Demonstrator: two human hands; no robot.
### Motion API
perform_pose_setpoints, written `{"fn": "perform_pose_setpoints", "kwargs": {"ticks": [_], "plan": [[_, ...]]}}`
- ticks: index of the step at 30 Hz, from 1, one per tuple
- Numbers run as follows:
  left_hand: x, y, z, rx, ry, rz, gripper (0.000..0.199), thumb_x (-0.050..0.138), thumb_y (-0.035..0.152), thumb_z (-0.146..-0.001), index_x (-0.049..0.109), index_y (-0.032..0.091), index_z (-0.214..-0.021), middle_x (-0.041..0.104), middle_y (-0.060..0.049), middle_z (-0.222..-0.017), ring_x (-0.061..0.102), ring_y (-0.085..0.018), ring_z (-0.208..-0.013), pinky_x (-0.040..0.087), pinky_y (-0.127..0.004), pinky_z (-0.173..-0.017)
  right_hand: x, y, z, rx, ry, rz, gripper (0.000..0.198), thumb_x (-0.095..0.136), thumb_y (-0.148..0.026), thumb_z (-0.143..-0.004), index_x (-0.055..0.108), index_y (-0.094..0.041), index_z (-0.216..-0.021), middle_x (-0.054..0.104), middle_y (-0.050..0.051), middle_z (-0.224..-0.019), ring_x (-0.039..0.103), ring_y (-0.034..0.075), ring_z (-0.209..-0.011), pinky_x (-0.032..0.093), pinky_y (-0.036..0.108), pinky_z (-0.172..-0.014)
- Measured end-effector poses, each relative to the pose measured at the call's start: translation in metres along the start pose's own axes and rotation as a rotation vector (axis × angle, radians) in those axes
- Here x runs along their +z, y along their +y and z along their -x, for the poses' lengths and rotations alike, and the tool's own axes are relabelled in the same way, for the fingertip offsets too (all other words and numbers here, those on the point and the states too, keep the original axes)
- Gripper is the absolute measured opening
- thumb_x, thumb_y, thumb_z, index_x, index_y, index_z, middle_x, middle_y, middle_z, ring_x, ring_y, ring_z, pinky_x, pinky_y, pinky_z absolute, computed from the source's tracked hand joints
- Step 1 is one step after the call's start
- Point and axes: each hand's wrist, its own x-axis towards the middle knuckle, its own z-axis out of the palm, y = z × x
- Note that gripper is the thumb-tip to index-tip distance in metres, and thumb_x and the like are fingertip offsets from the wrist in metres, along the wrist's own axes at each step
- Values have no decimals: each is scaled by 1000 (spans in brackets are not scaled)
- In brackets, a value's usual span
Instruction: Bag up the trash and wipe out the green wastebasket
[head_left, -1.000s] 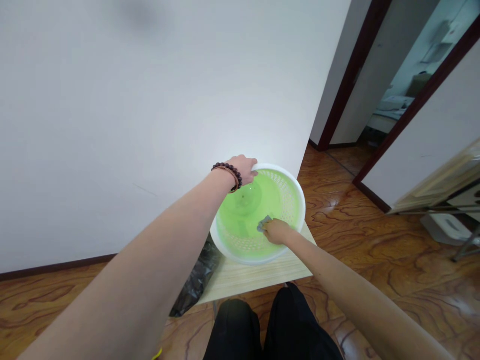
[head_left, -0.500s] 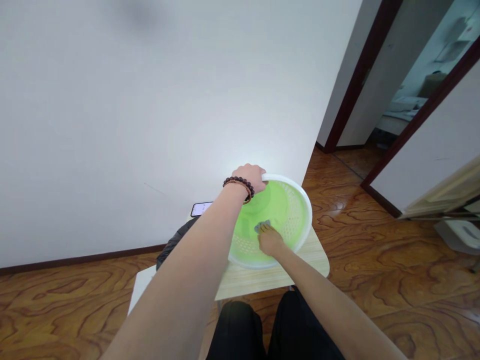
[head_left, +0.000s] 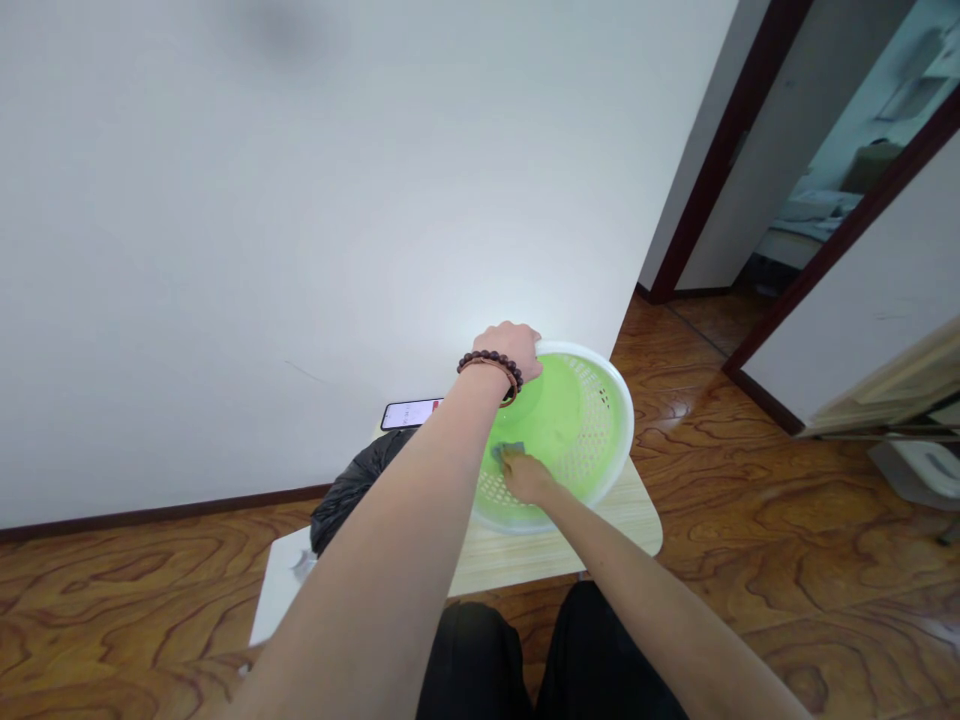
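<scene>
A round green plastic basket (head_left: 555,400) with a white rim and perforated sides rests on a small light-wood table (head_left: 487,567). My left hand (head_left: 512,345), a dark bead bracelet at its wrist, is closed over the basket's far rim. Inside the basket, my right hand (head_left: 527,477) presses a grey-blue cloth (head_left: 507,452) against the inner surface, its fingers closed on the cloth. My left forearm hides the basket's left side.
A phone (head_left: 409,414) with a lit screen lies at the table's back left. Beside it sits a black plastic bag (head_left: 352,495), partly behind my left arm. A white surface (head_left: 281,580) is further left. The wall (head_left: 337,200) rises behind, and a doorway stands to the right.
My right hand and the cloth have slid left inside the basket. The basket and my left hand on its rim have shifted slightly to the right.
</scene>
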Motion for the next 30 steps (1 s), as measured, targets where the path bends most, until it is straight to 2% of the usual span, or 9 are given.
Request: {"fn": "perform_pose_setpoints", "kwargs": {"ticks": [4, 9, 14, 16, 18, 21, 23, 27, 30], "plan": [[-1, -4, 3, -29, 8, 11, 29, 46, 29, -68, 62, 28, -92, 61, -5, -83, 58, -21, -76, 46, -30, -63, -8, 6, 4, 34, -29, 46, 43, 34, -15, -82, 48, -11, -122, 47, 13, -126, 46, 21, -113, 32, 32, -95], [-1, -3, 6, -45, -13, 24, 30, 47, 28, -68, 61, 28, -94, 61, -5, -84, 58, -20, -77, 46, -29, -67, -21, 32, 8, 236, 93, 215, 45, 34, -9, -79, 47, -2, -121, 39, 19, -131, 27, 26, -126, 18, 41, -102], [1, -3, 6, -41, 11, 21, 31, 47, 27, -65, 62, 28, -92, 62, -5, -82, 59, -21, -74, 47, -30, -62, -1, -2, 6, -92, 12, -96, 44, 28, -20, -85, 43, -15, -126, 47, 8, -127, 49, 18, -110, 36, 30, -91], [2, -4, 6, -40, 24, 20, 30, 47, 27, -65, 62, 29, -91, 62, -5, -81, 59, -22, -73, 47, -31, -60, -3, -1, 9, -123, -18, -95, 43, 29, -21, -85, 47, -17, -123, 51, 8, -123, 51, 19, -106, 37, 30, -90], [4, -6, 7, -38, 33, 16, 30, 46, 27, -65, 62, 29, -91, 62, -5, -80, 59, -22, -73, 47, -31, -60, -11, 13, 13, -15, -14, 24, 41, 35, -16, -81, 52, -12, -118, 52, 13, -121, 47, 23, -111, 32, 34, -94], [5, -6, 7, -42, 35, 15, 31, 46, 27, -65, 61, 29, -92, 62, -5, -81, 59, -22, -75, 47, -31, -61, -20, 32, 15, 205, 113, 134, 43, 37, -9, -78, 51, -3, -118, 43, 19, -128, 30, 27, -125, 18, 40, -102], [6, -4, 7, -47, 37, 21, 32, 46, 27, -66, 61, 29, -93, 62, -5, -83, 59, -22, -76, 47, -32, -62, -16, 24, 10, 225, 123, 30, 43, 35, -11, -80, 49, -4, -120, 41, 18, -130, 28, 26, -125, 19, 40, -102], [6, 0, 8, -73, 24, 27, 32, 46, 27, -66, 61, 28, -94, 62, -6, -86, 59, -23, -79, 47, -34, -65, 4, -27, -1, 92, 70, -188, 42, 21, -25, -90, 45, -21, -124, 51, 2, -124, 48, 15, -110, 36, 26, -91], [6, 1, 8, -87, 25, 21, 33, 46, 28, -66, 61, 29, -95, 61, -6, -87, 59, -24, -80, 47, -35, -67, 9, -37, 2, 22, 110, -244, 43, 19, -26, -90, 43, -21, -125, 54, 4, -120, 54, 15, -102, 39, 26, -86]]}}
